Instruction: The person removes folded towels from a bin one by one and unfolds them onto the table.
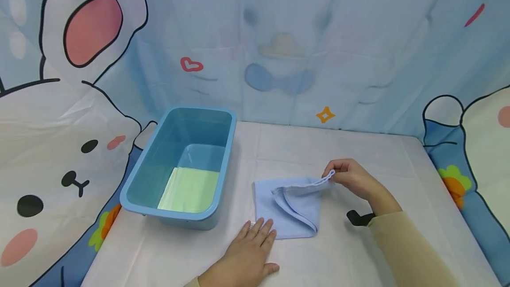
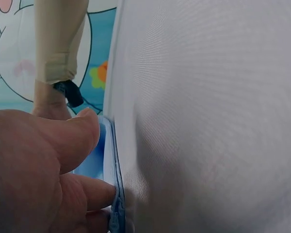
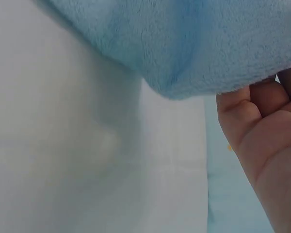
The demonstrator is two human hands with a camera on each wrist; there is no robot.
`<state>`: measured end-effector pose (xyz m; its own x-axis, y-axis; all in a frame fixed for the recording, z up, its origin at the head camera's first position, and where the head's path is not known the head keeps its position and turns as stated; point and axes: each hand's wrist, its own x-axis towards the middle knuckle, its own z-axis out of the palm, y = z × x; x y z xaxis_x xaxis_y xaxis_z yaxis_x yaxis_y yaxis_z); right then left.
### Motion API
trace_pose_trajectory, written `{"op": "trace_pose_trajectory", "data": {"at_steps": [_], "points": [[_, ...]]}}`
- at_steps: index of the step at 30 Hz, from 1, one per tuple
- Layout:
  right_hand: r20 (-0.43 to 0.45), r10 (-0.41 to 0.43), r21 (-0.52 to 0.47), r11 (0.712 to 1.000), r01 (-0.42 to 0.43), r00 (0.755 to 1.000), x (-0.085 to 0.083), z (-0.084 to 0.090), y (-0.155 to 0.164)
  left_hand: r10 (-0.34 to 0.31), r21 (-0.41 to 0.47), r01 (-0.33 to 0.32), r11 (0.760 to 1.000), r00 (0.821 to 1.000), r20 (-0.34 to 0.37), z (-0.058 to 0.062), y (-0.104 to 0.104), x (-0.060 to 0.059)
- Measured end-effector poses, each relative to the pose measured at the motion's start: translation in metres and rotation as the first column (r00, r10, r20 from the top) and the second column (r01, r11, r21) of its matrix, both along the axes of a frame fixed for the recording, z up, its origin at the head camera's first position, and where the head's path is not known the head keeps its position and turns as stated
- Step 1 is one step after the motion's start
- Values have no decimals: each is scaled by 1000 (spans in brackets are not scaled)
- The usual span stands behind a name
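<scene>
A light blue cloth [image 1: 291, 207] lies partly folded on the white table [image 1: 358, 154]. My right hand [image 1: 350, 176] pinches its far right corner and lifts it a little off the table; the right wrist view shows the fluffy blue cloth [image 3: 194, 43] above my curled fingers [image 3: 252, 111]. My left hand [image 1: 249, 251] lies flat with straight fingers pressing the cloth's near left edge. In the left wrist view my thumb [image 2: 72, 136] sits beside the cloth's stitched edge [image 2: 114, 170].
A blue plastic tub [image 1: 139, 180] stands at the left of the table with a folded pale green cloth [image 1: 189, 189] inside. A cartoon-printed curtain [image 1: 279, 43] hangs behind and at both sides. A black strap [image 1: 358, 218] shows at my right wrist.
</scene>
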<state>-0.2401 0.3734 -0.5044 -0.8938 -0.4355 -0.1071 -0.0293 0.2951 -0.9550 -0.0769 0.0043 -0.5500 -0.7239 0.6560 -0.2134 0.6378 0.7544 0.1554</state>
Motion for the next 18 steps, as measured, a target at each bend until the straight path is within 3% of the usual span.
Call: {"op": "trace_pose_trajectory", "data": {"at_steps": [6,18], "points": [[43,14,-16,1000,-13,999,6,-10,23,-5,13,5,1000,1000,0,-1,-1,-1],[104,-2,126,992,-12,995,15,-23,73,-5,38,4,999,999,40,-2,-3,-2]]}}
